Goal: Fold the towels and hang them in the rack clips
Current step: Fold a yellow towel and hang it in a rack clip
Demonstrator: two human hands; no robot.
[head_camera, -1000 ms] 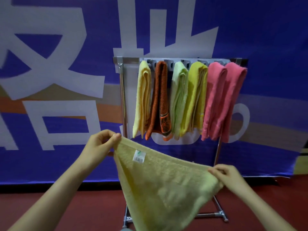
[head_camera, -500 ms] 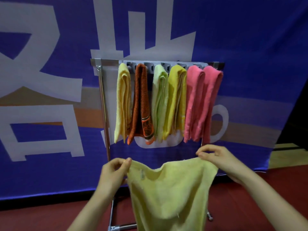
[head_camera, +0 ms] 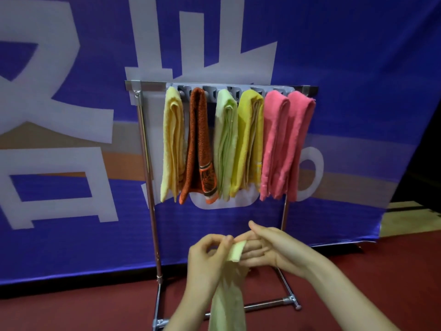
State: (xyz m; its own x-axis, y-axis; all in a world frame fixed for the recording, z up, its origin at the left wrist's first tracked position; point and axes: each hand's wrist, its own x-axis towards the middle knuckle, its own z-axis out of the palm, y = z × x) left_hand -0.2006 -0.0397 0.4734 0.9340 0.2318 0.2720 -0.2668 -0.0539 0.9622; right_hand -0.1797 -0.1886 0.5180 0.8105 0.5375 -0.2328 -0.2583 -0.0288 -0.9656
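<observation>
The person stood facing the towel rack [head_camera: 143, 144], and both hands met low in front of it, nearer than its base bar. The left hand [head_camera: 207, 256] had its grip pinched on the top edge of a pale yellow-green towel [head_camera: 226, 306], fingers curled over the gathered corners. From there the cloth hung straight down in a narrow doubled strip, out of frame at the bottom. It was probably held high so its own weight would even the halves.

The right hand [head_camera: 274, 249] had its grip spread, fingers straight and laid flat against the towel's top, thumb raised. It seemed to be backing the corners so they lined up, not clamping them. I judged the fold to be partway done: doubled once, and still wider and looser than the hung ones.

On the clip strip [head_camera: 210, 88] under the top bar hung 6 folded towels, side by side and touching. From left to right they were a cream-yellow towel [head_camera: 173, 144], a rust-orange towel [head_camera: 199, 144], a pale green towel [head_camera: 225, 144], a mustard-yellow towel [head_camera: 248, 139], a left pink towel [head_camera: 274, 144] and a right pink towel [head_camera: 300, 139]. Each hung from its folded top, which kept the layers together. Whether a clip remained free could not be told.

A blue banner [head_camera: 358, 115] stood behind the rack, on a dark red floor [head_camera: 95, 311].
</observation>
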